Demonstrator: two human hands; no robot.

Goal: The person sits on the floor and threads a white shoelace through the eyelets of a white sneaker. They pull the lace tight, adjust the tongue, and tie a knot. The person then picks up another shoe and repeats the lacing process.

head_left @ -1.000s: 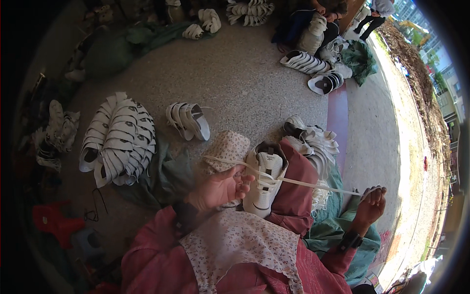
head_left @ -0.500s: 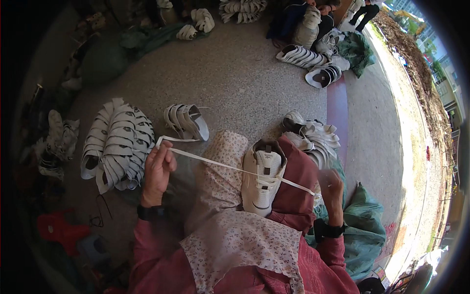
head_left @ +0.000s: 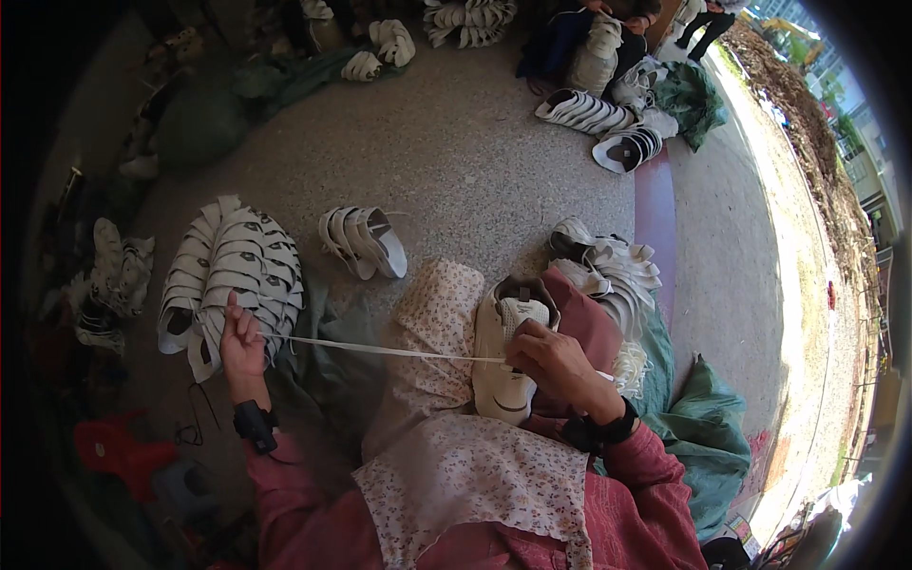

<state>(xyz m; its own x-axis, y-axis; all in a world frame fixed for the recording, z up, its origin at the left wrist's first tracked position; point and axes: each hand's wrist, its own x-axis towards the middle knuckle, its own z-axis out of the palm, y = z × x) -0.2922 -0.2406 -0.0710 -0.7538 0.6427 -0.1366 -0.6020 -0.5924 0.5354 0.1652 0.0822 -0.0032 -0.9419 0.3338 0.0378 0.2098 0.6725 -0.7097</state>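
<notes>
**Head view: a white lace pulled taut across the lap**

Head camera looks down on a person seated on a speckled concrete floor [head_left: 475, 161], a floral apron [head_left: 465, 475] spread over the lap and knees. A white sneaker [head_left: 503, 366] rests on the lap, toe toward the person and opening away, lying between the floral cloth on the left knee and the red trouser leg on the right.

The right hand [head_left: 556, 361] sits on the sneaker's upper, fingers curled closed and pressing at the tongue and eyelet area where the lace meets the shoe. The left hand [head_left: 242, 337] is stretched out to the person's left, well apart from the shoe, fingers pinched shut on the far end of a flat white lace [head_left: 380, 351]. The lace runs in a straight, tight line from that hand across the left knee to the sneaker; a short length shows past the right hand toward the wrist. Both wrists carry dark bands.

Just behind the left hand lies a fanned stack of white shoe uppers [head_left: 233, 271]. A smaller bundle of white uppers [head_left: 366, 242] lies on the floor ahead of the knees. To the right, another pile of white uppers [head_left: 613, 280] lies beside the red trouser leg, above a green sack [head_left: 712, 437]. More stacks sit at the far edge of the floor.
</notes>
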